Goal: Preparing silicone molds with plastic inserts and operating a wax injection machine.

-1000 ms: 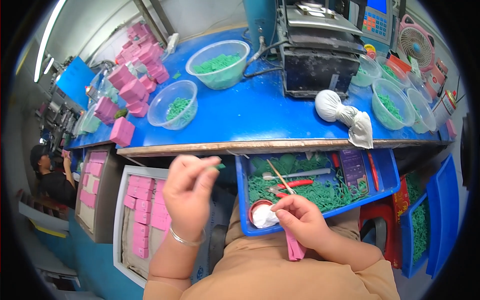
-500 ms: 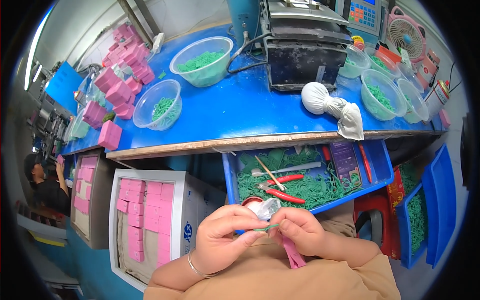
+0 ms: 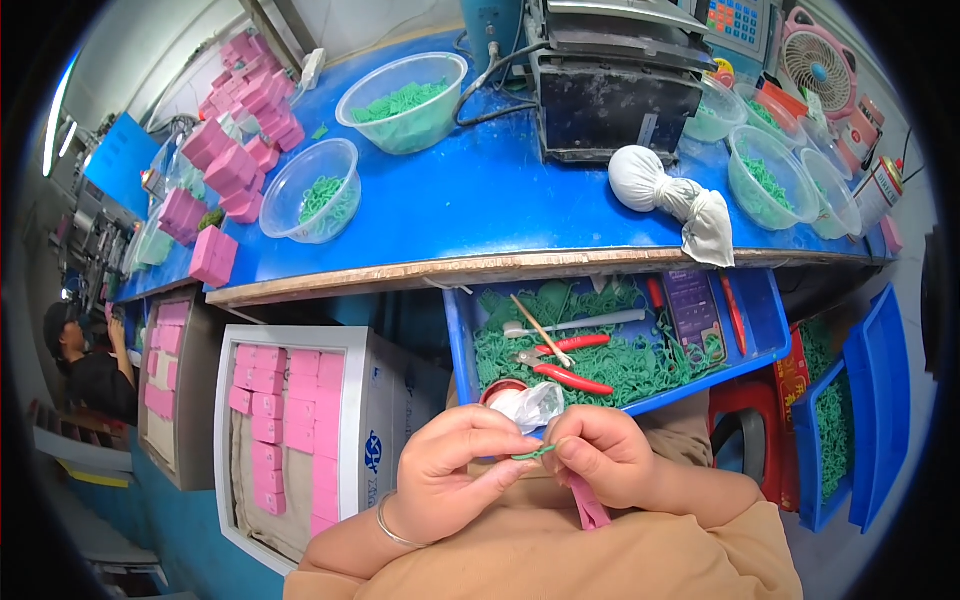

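I see the left hand (image 3: 445,478) pinching a green piece (image 3: 534,453), likely so carefully because it's tiny, while the right hand (image 3: 610,455), gripping a pink strip (image 3: 590,506), meets its other end beside the blue tray (image 3: 690,386).

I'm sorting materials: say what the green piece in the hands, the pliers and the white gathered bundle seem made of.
Green piece: perhaps wax or soft plastic, evenly coloured; too small to judge finish. Pliers: likely steel head, dull grey; probably plastic grips, smooth red. White bundle: matte fabric, judging by its folds.
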Motion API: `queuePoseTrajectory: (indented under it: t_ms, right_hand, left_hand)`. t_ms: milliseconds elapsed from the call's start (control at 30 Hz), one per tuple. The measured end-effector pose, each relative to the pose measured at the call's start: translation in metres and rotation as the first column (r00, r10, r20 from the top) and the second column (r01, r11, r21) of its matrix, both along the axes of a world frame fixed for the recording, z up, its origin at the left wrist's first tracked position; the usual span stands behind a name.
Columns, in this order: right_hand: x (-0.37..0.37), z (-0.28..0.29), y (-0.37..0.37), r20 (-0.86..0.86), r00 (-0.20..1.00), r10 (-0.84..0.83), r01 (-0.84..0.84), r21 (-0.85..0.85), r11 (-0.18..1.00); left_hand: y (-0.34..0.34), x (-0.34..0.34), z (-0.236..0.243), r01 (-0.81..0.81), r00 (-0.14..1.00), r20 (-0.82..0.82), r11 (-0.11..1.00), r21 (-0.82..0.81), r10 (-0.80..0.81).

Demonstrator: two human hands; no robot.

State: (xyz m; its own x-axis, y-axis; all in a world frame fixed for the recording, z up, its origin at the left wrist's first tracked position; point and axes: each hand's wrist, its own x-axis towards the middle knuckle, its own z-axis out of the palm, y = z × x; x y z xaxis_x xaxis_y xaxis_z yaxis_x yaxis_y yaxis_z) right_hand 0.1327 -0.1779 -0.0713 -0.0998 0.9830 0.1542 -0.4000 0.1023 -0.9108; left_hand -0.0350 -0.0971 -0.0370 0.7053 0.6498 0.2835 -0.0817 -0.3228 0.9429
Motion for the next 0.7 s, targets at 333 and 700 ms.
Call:
queuePoseTrajectory:
  t_ms: [333, 700]
  right_hand:
    - [-0.0022, -0.0048, 0.0007, 0.107, 0.987, -0.122, 0.114, 0.073, 0.991]
    - [-0.0016, -0.0029, 0.0006, 0.099, 0.986, -0.134, 0.126, 0.076, 0.989]
  left_hand:
    - [0.0039, -0.0008, -0.0020, 0.021, 1.000, 0.006, 0.997, 0.070, -0.021]
    - [0.0038, 0.0010, -0.0001, 0.015, 1.000, -0.001, 0.999, 0.046, -0.015]
